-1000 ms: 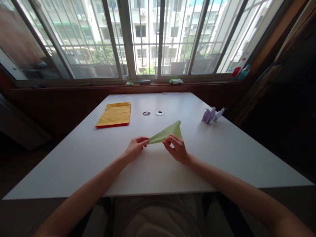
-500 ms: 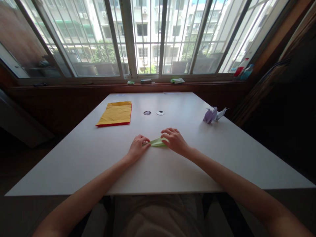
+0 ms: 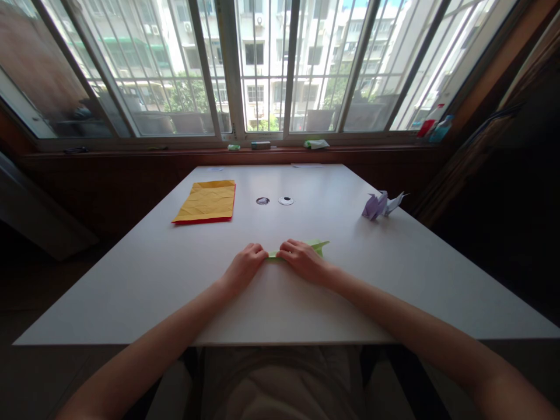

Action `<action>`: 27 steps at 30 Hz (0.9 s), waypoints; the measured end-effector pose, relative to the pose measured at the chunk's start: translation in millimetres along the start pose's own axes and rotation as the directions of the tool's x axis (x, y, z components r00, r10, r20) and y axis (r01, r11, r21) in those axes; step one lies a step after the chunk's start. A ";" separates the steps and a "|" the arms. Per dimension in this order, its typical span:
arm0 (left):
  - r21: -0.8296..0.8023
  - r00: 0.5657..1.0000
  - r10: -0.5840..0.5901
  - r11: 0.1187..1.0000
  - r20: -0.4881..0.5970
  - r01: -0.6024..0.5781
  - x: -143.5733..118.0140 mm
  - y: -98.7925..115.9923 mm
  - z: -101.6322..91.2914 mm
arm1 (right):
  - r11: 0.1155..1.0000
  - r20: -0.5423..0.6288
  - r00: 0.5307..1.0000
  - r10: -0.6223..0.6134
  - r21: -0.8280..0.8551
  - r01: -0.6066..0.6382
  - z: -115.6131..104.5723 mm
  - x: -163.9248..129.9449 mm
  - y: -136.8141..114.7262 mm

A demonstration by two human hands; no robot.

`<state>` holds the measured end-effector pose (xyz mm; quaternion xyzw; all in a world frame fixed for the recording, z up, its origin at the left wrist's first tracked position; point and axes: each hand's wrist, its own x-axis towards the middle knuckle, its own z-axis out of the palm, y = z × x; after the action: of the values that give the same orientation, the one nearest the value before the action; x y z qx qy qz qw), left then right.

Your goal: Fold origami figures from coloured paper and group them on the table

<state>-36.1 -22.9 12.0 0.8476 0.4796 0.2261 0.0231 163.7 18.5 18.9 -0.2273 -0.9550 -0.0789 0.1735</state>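
Green paper (image 3: 315,245), folded into a narrow, flat strip, lies on the white table (image 3: 394,280) near the middle of its width and toward the near half, just in front of the person. Both hands rest on top of it, side by side and almost touching. The left hand (image 3: 245,265) has its fingers curled in, knuckles up, the fingertips pressing down on the left end of the strip. The right hand (image 3: 301,259) lies over the middle and right part of it, fingers bent and pressed flat against the paper, so that only a small piece between the two hands and a pointed tip sticking out past the right hand's knuckles can be seen. Neither hand lifts the paper; it is pinned to the tabletop under the fingers. Farther back on the left of the table sits a yellow sheet (image 3: 206,200), creased all over, lying on a red sheet whose edge shows along its near side. Two small round holes (image 3: 275,200) are set in the tabletop beyond the hands, side by side. Well off to the right, near the table's edge, stand a folded purple paper figure (image 3: 374,206) and a white paper figure (image 3: 392,202), touching each other. Behind the table runs a wooden windowsill (image 3: 175,151) carrying a few small items, below barred windows.
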 end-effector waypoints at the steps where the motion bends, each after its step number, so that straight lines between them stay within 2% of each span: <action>1: 0.058 0.999 0.019 0.998 0.040 -0.021 -1.6 3.2 -3.2 | 1.000 0.024 1.000 -0.001 -0.020 0.002 -1.1 -2.2 -2.4; 6: 0.322 0.982 0.018 0.944 0.188 -0.079 -8.4 19.9 -8.0 | 1.000 0.095 0.995 0.017 -0.021 -0.015 -4.5 -9.0 -15.1; 9: 0.401 0.977 -0.015 0.913 0.211 -0.072 -13.5 29.2 -2.2 | 0.998 0.086 0.995 0.058 0.006 -0.059 -2.3 -8.6 -28.7; 13: 0.390 0.983 -0.035 0.920 0.178 -0.038 -22.5 37.0 4.1 | 0.989 0.077 0.992 0.100 0.100 -0.107 2.8 -7.6 -45.9; 18: 0.346 0.988 -0.120 0.935 0.094 0.081 -32.9 38.8 4.0 | 0.966 0.241 0.965 0.108 0.204 -0.159 1.2 -10.0 -47.0; 22: 0.354 0.983 -0.178 0.923 0.034 0.155 -37.7 38.0 2.3 | 0.954 0.309 0.945 0.108 0.235 -0.187 -3.6 -9.8 -44.7; 27: 0.357 0.983 -0.175 0.923 0.051 0.146 -38.9 34.5 -1.1 | 0.950 0.344 0.933 0.108 0.241 -0.199 -5.9 -9.3 -45.4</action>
<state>-25.9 -73.7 7.7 0.8043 0.5788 0.0993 -0.0909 152.2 -26.7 17.7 -0.2859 -0.9512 0.1060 0.0481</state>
